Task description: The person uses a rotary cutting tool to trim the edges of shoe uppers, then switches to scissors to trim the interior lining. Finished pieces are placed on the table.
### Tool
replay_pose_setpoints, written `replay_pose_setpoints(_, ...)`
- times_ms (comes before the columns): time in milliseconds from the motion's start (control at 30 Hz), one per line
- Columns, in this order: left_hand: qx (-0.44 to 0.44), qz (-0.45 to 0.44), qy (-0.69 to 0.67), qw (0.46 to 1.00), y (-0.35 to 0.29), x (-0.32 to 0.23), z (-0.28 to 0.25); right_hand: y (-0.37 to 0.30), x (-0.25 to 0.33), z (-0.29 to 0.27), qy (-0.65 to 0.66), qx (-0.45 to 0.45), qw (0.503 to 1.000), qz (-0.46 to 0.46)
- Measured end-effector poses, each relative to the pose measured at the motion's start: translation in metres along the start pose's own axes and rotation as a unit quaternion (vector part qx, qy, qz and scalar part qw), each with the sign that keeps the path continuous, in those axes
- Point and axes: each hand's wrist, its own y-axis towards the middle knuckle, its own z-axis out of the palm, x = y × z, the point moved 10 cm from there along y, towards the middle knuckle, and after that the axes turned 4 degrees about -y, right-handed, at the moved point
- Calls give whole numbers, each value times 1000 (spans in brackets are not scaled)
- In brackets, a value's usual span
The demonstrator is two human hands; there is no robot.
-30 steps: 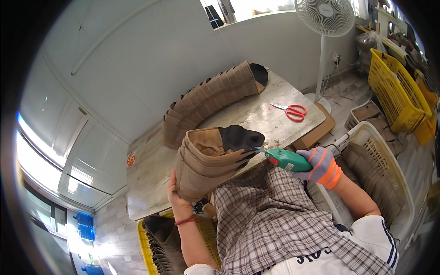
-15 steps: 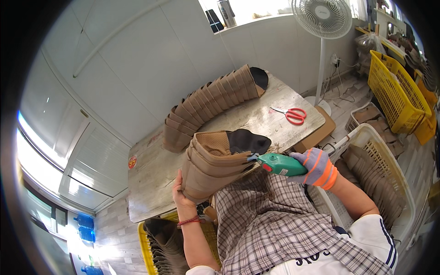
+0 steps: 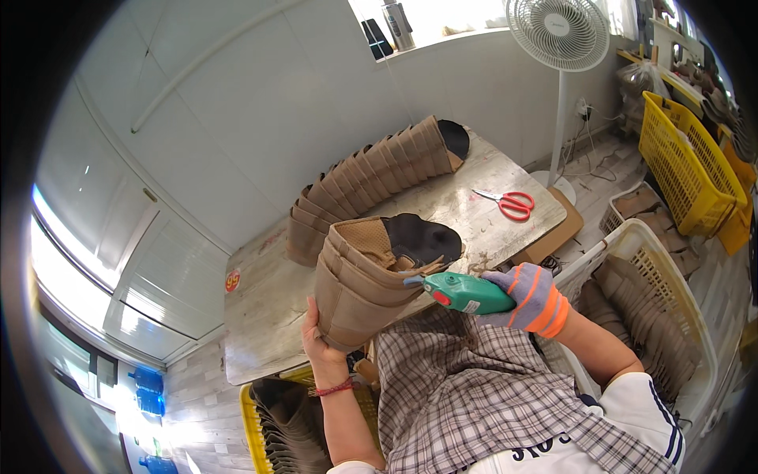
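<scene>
My bare left hand [image 3: 322,341] grips the lower left side of a short stack of nested brown shoe uppers [image 3: 367,296], tilted over the table's near edge. A black lining [image 3: 425,237] shows at its open top. In a grey and orange glove, my right hand [image 3: 530,300] is closed around green cordless electric scissors [image 3: 471,294]. Their tip meets the right edge of the stack's upper rim, beside some loose strips. Behind lies a longer curved row of nested brown uppers [image 3: 371,183]. Red-handled scissors [image 3: 515,205] rest on the table to the right.
The worn wooden table [image 3: 260,316] stands against a white wall. A pale basket [image 3: 639,237] of uppers is at my right, a yellow crate [image 3: 254,426] of uppers below left. A white standing fan [image 3: 559,103] and a yellow basket [image 3: 687,178] stand at the back right.
The electric scissors and my right hand have moved left, their tip now further along the rim of the stack. My left hand still grips the stack, and the whole view has shifted slightly.
</scene>
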Motion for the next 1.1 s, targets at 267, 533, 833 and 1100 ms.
replay_pose_setpoints(267, 13, 93, 58, 994, -19, 5, 5, 10, -2, 32, 143, 42, 984, 103)
replay_pose_setpoints(533, 27, 187, 199, 962, -35, 11, 8, 8, -11, 64, 257, 71, 940, 213)
replay_pose_setpoints(833, 5, 267, 435, 860, -46, 10, -1, 6, -14, 74, 324, 46, 907, 264)
replay_pose_setpoints(1100, 9, 339, 594, 730, -55, 26, 13, 4, -18, 73, 270, 61, 901, 336)
